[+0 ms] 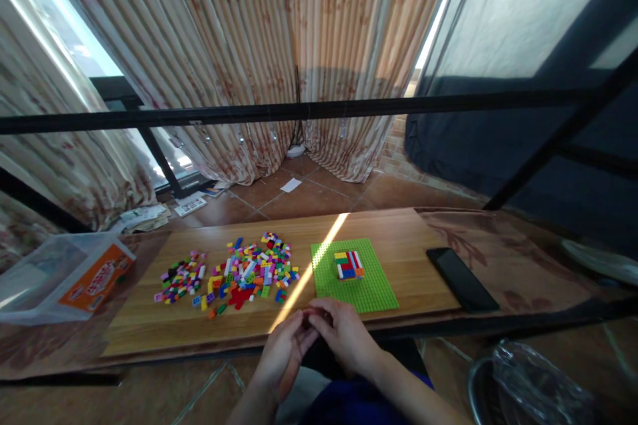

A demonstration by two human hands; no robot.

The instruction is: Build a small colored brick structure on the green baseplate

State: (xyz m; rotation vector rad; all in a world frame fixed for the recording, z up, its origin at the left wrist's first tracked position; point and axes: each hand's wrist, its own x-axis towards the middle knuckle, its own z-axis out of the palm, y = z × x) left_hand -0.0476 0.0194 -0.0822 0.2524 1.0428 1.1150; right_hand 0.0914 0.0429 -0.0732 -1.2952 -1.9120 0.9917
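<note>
My left hand (pixel 285 353) and my right hand (pixel 345 333) meet fingertip to fingertip at the front edge of the wooden board. Both are closed, with thumbs and fingers pinched together. Whatever lies between the fingers is too small and hidden to make out. Just beyond my right hand lies a green baseplate (pixel 376 282). On it sits a small block of toy bricks (pixel 350 265) in red, white, blue, yellow, green and orange. A large pile of loose toy bricks (pixel 254 269) spreads to the left of the baseplate, and a smaller pile (pixel 183 277) lies farther left.
A clear plastic box (pixel 94 272) with an orange label stands at the far left. At the right lies a black phone (pixel 461 279). A dark metal rail (pixel 299 110) crosses behind the wooden board (pixel 164 335). Clear plastic wrapping (pixel 538 378) sits low at the right.
</note>
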